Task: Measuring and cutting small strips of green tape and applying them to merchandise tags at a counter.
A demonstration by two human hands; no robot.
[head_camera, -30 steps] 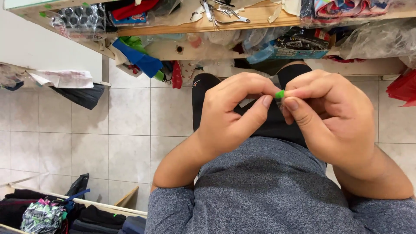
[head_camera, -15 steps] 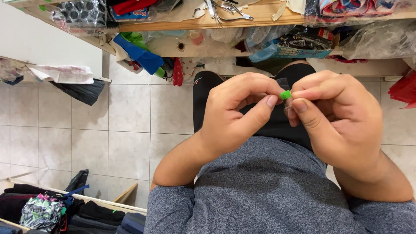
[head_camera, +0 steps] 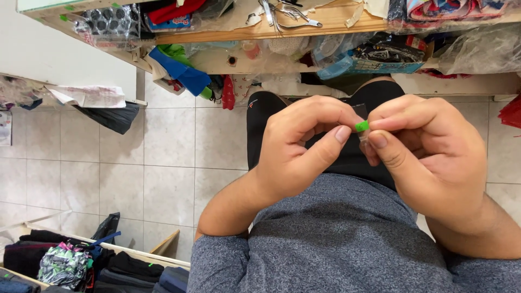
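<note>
Both hands meet at chest height over the lap. Left hand [head_camera: 304, 146] is curled, thumb and forefinger pressed onto a small bright-green plastic piece [head_camera: 362, 126]; right hand [head_camera: 429, 157] pinches the same piece from the other side, w/ what looks like a scrap of clear film just under it, too small to tell.

Risks, judged from the grip: piece is tiny and held only by fingertips, so a slip or too hard a squeeze could pop it out. It would drop past the grey knit shirt [head_camera: 336, 239] onto the pale tiled floor [head_camera: 152, 157] and prob. roll under the clutter. No surface sits below the hands to catch it.

Packages etc.: top centre, a wooden shelf [head_camera: 347, 24] carries metal scissors [head_camera: 282, 13]. Under it, right of centre, a flat light-blue packet w/ dark print [head_camera: 374, 62] and clear plastic bags [head_camera: 477, 51]. Top left, a clear bag w/ black dots [head_camera: 111, 21]; below that, a blue folded cloth [head_camera: 179, 70]. Far left, a white printed paper sheet [head_camera: 89, 96].
</note>
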